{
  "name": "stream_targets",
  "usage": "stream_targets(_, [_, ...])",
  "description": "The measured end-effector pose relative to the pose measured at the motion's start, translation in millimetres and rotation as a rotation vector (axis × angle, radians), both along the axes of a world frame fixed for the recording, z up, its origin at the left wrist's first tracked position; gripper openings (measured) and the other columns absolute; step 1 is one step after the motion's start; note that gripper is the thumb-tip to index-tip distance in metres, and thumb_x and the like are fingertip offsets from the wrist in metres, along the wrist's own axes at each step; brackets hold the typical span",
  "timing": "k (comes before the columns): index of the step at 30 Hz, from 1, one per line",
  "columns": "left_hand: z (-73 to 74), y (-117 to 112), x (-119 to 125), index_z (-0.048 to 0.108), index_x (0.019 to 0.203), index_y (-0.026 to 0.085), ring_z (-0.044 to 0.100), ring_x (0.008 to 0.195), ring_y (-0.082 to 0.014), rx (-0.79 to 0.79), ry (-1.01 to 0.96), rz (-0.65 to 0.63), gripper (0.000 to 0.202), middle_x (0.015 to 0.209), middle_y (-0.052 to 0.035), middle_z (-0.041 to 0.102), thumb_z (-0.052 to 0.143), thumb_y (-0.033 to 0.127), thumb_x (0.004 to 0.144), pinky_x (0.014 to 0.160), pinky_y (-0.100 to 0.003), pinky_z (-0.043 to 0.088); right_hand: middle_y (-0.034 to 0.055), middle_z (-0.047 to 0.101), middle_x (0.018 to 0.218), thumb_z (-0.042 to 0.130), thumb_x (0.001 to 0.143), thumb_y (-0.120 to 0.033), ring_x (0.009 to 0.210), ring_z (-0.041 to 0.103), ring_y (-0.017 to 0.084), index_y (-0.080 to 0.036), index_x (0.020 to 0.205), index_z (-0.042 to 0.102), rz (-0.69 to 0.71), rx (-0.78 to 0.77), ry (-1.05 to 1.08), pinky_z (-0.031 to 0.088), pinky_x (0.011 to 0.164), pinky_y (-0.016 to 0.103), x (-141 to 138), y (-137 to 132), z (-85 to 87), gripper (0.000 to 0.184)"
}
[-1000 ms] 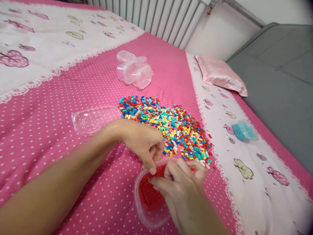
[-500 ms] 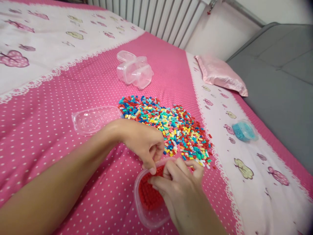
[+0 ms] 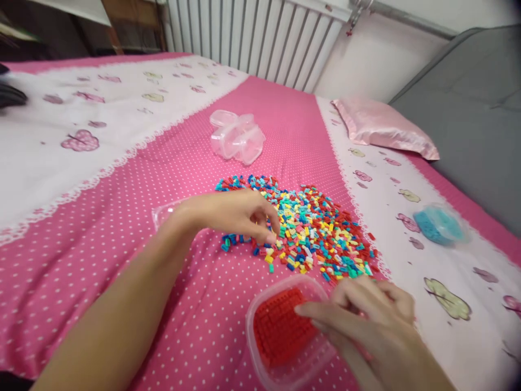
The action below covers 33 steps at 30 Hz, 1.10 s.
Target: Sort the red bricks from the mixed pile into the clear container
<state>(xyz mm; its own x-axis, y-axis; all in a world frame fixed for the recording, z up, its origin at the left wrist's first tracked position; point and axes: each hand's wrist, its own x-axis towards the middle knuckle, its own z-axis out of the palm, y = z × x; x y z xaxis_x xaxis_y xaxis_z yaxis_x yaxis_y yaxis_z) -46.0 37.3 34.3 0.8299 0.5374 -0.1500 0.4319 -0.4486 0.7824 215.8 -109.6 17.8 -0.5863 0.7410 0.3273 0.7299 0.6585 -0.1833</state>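
Observation:
Small toy building bricks (image 3: pixel 313 233) in many colours lie in a loose pile on the pink dotted bedspread. My left hand (image 3: pixel 248 214) is at the pile's near left side, its fingers curled and thumb and fingertips close together among the bricks. Whatever is between them is too small to make out. Closer to me stands a clear plastic tub (image 3: pixel 251 347), with red bricks (image 3: pixel 280 326) packed in tight rows inside. My right hand (image 3: pixel 366 320) is over the tub's right side, fingers apart, index finger stretched toward the red bricks; I see nothing in it.
A clear lid (image 3: pixel 163 213) lies left of the pile, partly behind my left arm. Several clear tubs (image 3: pixel 238 138) are grouped beyond it. A tub of blue bricks (image 3: pixel 439 225) sits at the right, and a pink pillow (image 3: pixel 382 125) rests near the grey headboard (image 3: pixel 468 92).
My left hand has moved from the tub's rim to the brick pile. My right hand has drawn back to the right, uncovering more red bricks. The camera view has shifted too.

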Motion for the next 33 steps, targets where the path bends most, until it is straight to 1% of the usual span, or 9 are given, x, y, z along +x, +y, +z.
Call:
stream_targets(2, [0.5,7.3,-11.7,0.074,0.108,0.015,0.067,0.071,-0.0138,0.261,0.056,0.236,0.025,0.085,-0.0045,0.077,0.065,0.033,0.093,0.064,-0.022,0.045,-0.0056,0.061,0.071,0.053,0.104,-0.031,0.065,0.059,0.012,-0.035,0.104,0.074,-0.015,0.094,0.017,0.034,0.074,0.032,18.3,4.6,1.0,0.022])
stream_targets(4, [-1.5,13.3,-18.2,0.074,0.106,0.015,0.068,0.082,-0.0172,0.501,0.164,0.430,0.021,0.093,-0.0071,0.077,0.063,0.028,0.093,0.074,-0.026,0.046,-0.0045,0.062,0.070,0.051,0.105,-0.036,0.065,0.059,0.012,-0.032,0.101,0.075,-0.049,0.138,0.066,0.039,0.071,0.030,29.9,9.7,-3.1,0.024])
stream_targets(6, [-5.7,17.7,-19.8,0.073,0.108,0.014,0.067,0.100,-0.0227,0.599,0.214,0.497,0.022,0.107,-0.0114,0.076,0.059,0.024,0.095,0.089,-0.033,0.046,-0.0030,0.064,0.072,0.050,0.105,-0.036,0.067,0.061,0.013,-0.031,0.100,0.075,-0.104,0.118,0.113,0.043,0.069,0.029,35.1,14.5,-9.9,0.027])
stream_targets(9, [-11.8,20.3,-17.4,0.074,0.107,0.017,0.065,0.107,-0.0241,0.645,0.256,0.502,0.019,0.112,-0.0105,0.075,0.059,0.021,0.095,0.097,-0.037,0.045,-0.0009,0.069,0.076,0.051,0.103,-0.031,0.072,0.065,0.016,-0.030,0.095,0.076,-0.167,-0.011,0.158,0.048,0.068,0.028,36.8,20.1,-19.8,0.026])
stream_targets(13, [-13.4,17.3,-15.3,0.076,0.094,0.020,0.069,0.096,-0.0229,0.661,0.366,0.490,0.011,0.099,-0.0056,0.077,0.067,0.018,0.088,0.089,-0.033,0.047,-0.0005,0.074,0.082,0.055,0.099,-0.030,0.078,0.069,0.020,-0.031,0.090,0.076,-0.201,-0.141,0.215,0.054,0.073,0.032,38.3,24.4,-26.2,0.024])
stream_targets(19, [-7.5,12.9,-18.2,0.075,0.088,0.019,0.071,0.095,-0.0278,0.679,0.566,0.593,0.016,0.096,-0.0089,0.079,0.061,0.011,0.087,0.087,-0.039,0.044,-0.0022,0.077,0.088,0.060,0.096,-0.030,0.082,0.073,0.021,-0.033,0.093,0.076,-0.191,-0.152,0.275,0.057,0.076,0.035,41.8,27.6,-32.6,0.017])
stream_targets(24, [-11.9,14.6,-13.1,0.076,0.088,0.025,0.071,0.100,-0.0238,0.626,0.618,0.505,0.005,0.097,-0.0017,0.080,0.073,0.024,0.086,0.089,-0.035,0.043,-0.0013,0.077,0.091,0.060,0.097,-0.028,0.087,0.071,0.021,-0.032,0.096,0.075,-0.174,-0.197,0.263,0.056,0.079,0.036,39.9,26.7,-36.6,0.016])
stream_targets(28, [-18.7,14.7,-4.4,0.076,0.086,0.023,0.069,0.101,-0.0288,0.643,0.677,0.513,0.007,0.097,-0.0063,0.079,0.073,0.029,0.084,0.091,-0.041,0.040,-0.0024,0.074,0.091,0.058,0.100,-0.026,0.088,0.068,0.020,-0.033,0.099,0.074,-0.149,-0.252,0.264,0.053,0.080,0.035,33.0,23.9,-33.1,0.017])
stream_targets(33, [-21.2,13.7,5.3,0.071,0.071,0.019,0.069,0.097,-0.0342,0.653,0.754,0.539,0.015,0.088,-0.0116,0.076,0.060,0.018,0.081,0.087,-0.046,0.039,-0.0018,0.071,0.087,0.061,0.098,-0.019,0.085,0.064,0.021,-0.029,0.094,0.073,-0.174,-0.310,0.328,0.048,0.080,0.037,19.5,18.5,-21.8,0.016])
